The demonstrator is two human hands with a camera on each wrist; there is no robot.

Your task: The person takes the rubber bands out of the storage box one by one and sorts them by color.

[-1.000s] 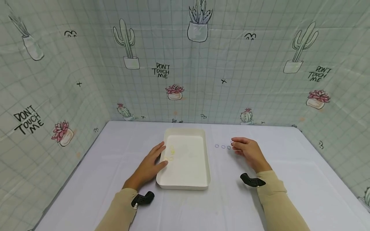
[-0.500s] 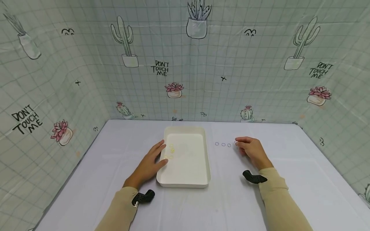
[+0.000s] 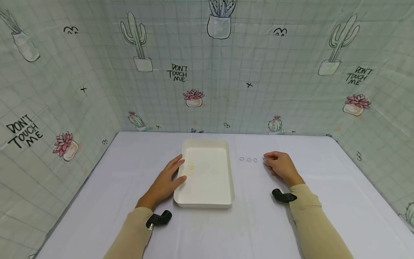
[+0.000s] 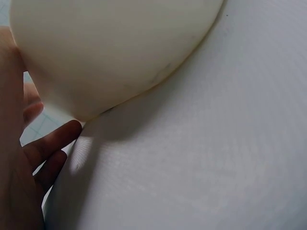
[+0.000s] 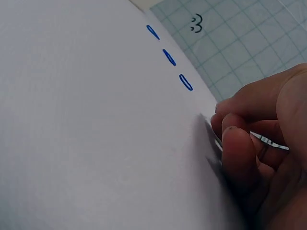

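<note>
Cactus-print cloth walls enclose a smooth white worktop (image 3: 207, 230).
Left hand (image 3: 166, 181) lies flat, fingers straight, against a rectangular cream plastic tray (image 3: 226, 172); right hand (image 3: 280, 167) pinches one thin ring (image 5: 268, 142), just beside three blue rings (image 3: 248, 159) in a row.

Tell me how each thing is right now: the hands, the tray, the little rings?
Left hand: fingers straight, resting on the tray's left rim.
Right hand: fingers curled, pinching a small ring.
Tray: upright on the table, yellow rings inside.
Blue rings: three flat in a row.
</note>
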